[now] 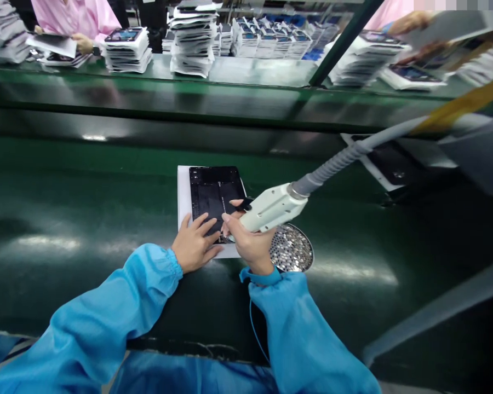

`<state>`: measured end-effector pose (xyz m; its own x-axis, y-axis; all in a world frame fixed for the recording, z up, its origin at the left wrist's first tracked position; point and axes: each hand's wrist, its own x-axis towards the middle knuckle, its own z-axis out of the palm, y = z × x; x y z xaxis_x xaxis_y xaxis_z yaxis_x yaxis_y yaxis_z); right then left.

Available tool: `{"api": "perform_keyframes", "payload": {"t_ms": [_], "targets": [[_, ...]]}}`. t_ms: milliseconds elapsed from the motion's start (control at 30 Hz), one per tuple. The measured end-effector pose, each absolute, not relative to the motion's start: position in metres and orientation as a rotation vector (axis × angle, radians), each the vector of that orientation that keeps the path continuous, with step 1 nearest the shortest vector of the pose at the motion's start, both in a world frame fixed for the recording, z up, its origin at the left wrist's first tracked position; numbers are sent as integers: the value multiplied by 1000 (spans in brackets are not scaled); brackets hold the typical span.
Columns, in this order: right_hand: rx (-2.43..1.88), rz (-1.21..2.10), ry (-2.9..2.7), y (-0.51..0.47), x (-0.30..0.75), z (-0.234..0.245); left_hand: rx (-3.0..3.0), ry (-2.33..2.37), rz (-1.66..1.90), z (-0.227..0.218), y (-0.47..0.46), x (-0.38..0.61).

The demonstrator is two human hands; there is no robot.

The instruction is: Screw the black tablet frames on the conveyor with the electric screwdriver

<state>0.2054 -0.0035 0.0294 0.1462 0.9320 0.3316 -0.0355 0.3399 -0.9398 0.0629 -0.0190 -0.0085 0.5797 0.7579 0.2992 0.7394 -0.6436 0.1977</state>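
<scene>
A flat black device panel (211,191) lies on a white sheet or tray (183,189) on the green bench in front of me. My left hand (195,243) rests on the panel's lower left part, fingers spread. In my right hand (252,241) is a pale hand tool with a ribbed grey hose (271,210), its front end down by the panel's lower right edge. My fingers hide the tool's tip. Beside my right hand sits a round metal dish (310,254) full of small shiny pieces, too small to name.
The hose (345,158) runs up to the right. A dark panel in a pale frame (390,164) lies at the right. Beyond a raised green ledge (148,93) stand stacks of white-wrapped devices (193,41). Two people in pink sleeves (76,16) work there.
</scene>
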Motion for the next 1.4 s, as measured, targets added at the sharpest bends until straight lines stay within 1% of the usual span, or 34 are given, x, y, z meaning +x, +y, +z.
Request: {"api": "perform_keyframes", "payload": {"t_ms": [500,900,1133,1400], "targets": [[-1038,872,-1294,-7,207,16,2684,1327,523,-10,-20,65],[-1017,933,-1264,-7,208,20,2682,1326,542,-10,-20,65],[-1041,915,-1297,-7,210,17,2692,1317,533,-8,-20,65],[-989,650,-1170,-7,229,52,2752,1317,586,-10,-21,65]]}}
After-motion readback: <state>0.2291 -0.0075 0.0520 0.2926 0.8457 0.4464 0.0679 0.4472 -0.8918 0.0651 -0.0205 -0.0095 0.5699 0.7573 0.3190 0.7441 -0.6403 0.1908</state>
